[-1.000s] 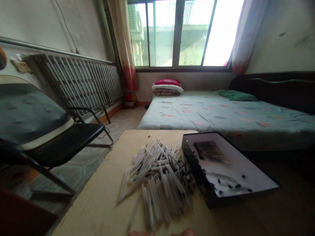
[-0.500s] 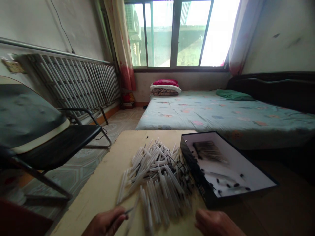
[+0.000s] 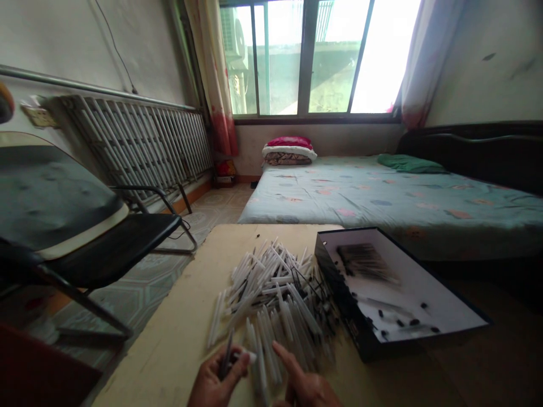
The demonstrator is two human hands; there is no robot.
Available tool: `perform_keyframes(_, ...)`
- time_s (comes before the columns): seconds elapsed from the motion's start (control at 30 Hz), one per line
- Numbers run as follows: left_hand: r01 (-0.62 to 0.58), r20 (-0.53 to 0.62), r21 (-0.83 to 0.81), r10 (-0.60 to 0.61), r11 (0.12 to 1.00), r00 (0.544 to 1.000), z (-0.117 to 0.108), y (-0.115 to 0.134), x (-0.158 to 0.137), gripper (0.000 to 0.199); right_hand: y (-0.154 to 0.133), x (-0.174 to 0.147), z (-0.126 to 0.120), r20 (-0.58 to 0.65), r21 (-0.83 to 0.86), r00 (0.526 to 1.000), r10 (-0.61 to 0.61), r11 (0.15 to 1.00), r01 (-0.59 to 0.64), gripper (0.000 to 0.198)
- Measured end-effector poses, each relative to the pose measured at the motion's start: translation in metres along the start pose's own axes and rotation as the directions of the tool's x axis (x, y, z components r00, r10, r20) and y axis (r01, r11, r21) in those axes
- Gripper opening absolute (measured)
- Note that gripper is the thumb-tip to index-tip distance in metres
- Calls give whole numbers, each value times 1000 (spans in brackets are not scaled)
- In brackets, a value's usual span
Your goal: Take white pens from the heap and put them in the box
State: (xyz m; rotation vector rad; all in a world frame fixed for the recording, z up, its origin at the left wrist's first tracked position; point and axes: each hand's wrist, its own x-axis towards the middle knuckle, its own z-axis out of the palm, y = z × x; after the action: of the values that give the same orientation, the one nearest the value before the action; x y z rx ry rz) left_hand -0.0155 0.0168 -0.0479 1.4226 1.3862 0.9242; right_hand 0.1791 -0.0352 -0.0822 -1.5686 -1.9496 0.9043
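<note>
My left hand is closed at the table's near edge, fingers wrapped round a thin dark pointed stick that stands almost upright. A small white piece shows at its thumb tip; whether it is separate or part of a tube I cannot tell. To its right, my right hand stretches its index finger over the nearest white tubes, the other fingers curled and partly hidden. These tubes look like pen barrels and lie roughly side by side. Behind them is a jumbled heap of white tubes and thin black sticks.
A shallow dark-edged box with a white inside stands on the right of the pale table, holding a bundle of dark sticks and small black pieces. A black chair is at left, a bed beyond.
My left hand has moved right and turned the dark stick upright. My right hand has come left from beside the box to the nearest tubes, its index finger now extended. The view shifted slightly.
</note>
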Motion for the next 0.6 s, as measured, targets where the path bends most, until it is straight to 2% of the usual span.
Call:
perform_keyframes(0.07,1,-216,233,51,972,975,-31,-8,22,37,13,-6,-5,10,-29,1000,-18,999,19,59)
perform_keyframes(0.1,-5,-288,382,124,924,950,-45,-12,33,34,20,-8,-6,-3,-44,1000,-19,999,19,51)
perform_keyframes(0.13,-6,-318,542,211,840,924,-57,-15,44,31,26,-11,-6,-19,-57,1000,-12,998,11,46)
perform_keyframes(0.17,-18,-297,680,297,733,908,-65,-19,53,29,32,-13,-6,-31,-67,1000,0,998,-2,44)
perform_keyframes(0.27,-80,-221,754,368,652,903,-75,-27,68,25,42,-16,-3,-26,-78,999,33,996,-35,42)
perform_keyframes(0.43,-174,-78,766,358,619,930,-70,-41,63,29,44,-16,-7,-24,-66,998,50,996,-52,43)
perform_keyframes(0.53,-213,-72,700,364,681,929,-73,-46,57,32,47,-16,-9,-43,-60,999,28,998,-31,41)
perform_keyframes(0.6,-215,-160,598,377,772,912,-77,-45,56,27,48,-17,-8,-51,-60,999,11,998,-15,38)
